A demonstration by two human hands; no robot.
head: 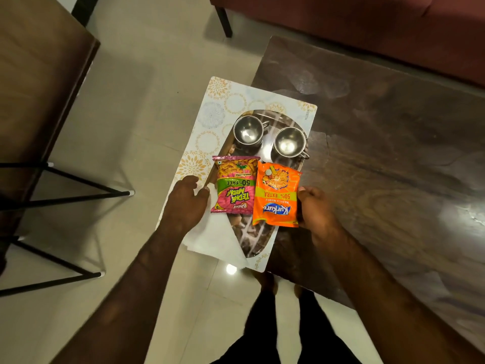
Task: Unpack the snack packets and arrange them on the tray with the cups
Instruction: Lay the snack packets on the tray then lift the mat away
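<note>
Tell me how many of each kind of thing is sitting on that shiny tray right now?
Steel cups: 2 (left cup, right cup)
Snack packets: 2 (pink packet, orange packet)
Total: 4 on the tray

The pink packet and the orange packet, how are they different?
The pink packet has a green band reading "50% FREE"; the orange packet has a yellow-green band reading "50% EXTRA". The pink one says Bingo, the orange one Kurkure. The pink one lies beside the left hand; the right hand touches the orange one's edge. Both lie side by side, unopened, near the two steel cups.
</note>
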